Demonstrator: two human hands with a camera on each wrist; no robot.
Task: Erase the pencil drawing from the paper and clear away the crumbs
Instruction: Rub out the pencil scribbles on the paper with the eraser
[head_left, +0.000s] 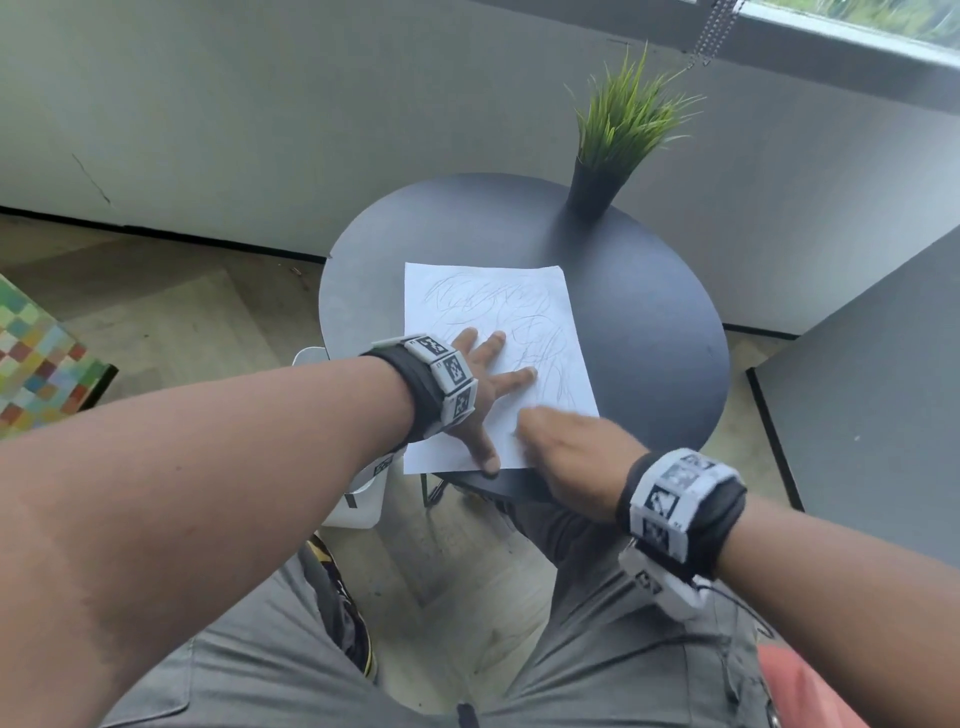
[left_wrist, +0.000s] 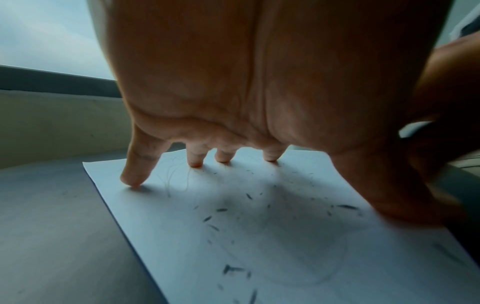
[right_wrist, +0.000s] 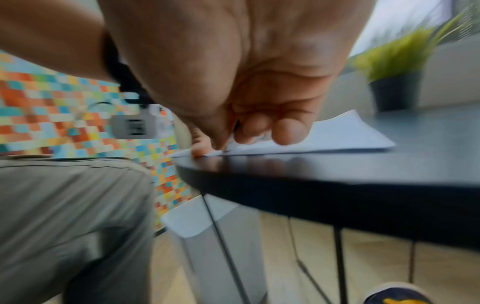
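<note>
Left hand (head_left: 475, 384): fingers spread, tips pressing paper (head_left: 524, 312) flat. Right hand (head_left: 563, 457): fingers curled, blurred, low on paper; anything held, cannot tell.

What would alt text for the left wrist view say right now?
The left hand presses spread, straight fingertips onto the white paper, which lies on a dark table. Dark eraser crumbs are scattered over the sheet beneath the palm, with faint pencil lines near the fingertips.
</note>
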